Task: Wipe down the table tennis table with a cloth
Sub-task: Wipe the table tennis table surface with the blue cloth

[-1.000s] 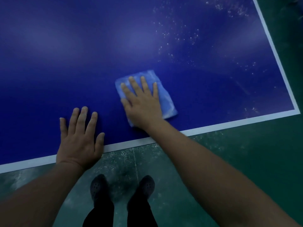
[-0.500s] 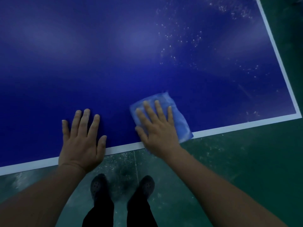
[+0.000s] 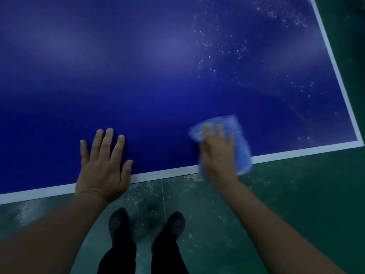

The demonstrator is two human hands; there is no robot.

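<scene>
The folded light-blue cloth (image 3: pixel 240 143) is pressed flat at the near edge of the dark-blue table tennis table (image 3: pixel 138 76) — its near end overhanging the white border line (image 3: pixel 167 174). It is pinned under the right hand (image 3: pixel 217 155), fingers spread and straight, blurred mid-stroke. The left hand (image 3: pixel 102 165) is laid flat and empty to the left, likely as a brace. White specks (image 3: pixel 227 50) lie far right — unwiped, it seems.

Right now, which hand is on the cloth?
The right hand, fingers spread flat on the blue cloth at the table's near edge. The left hand lies flat on bare table.
</scene>
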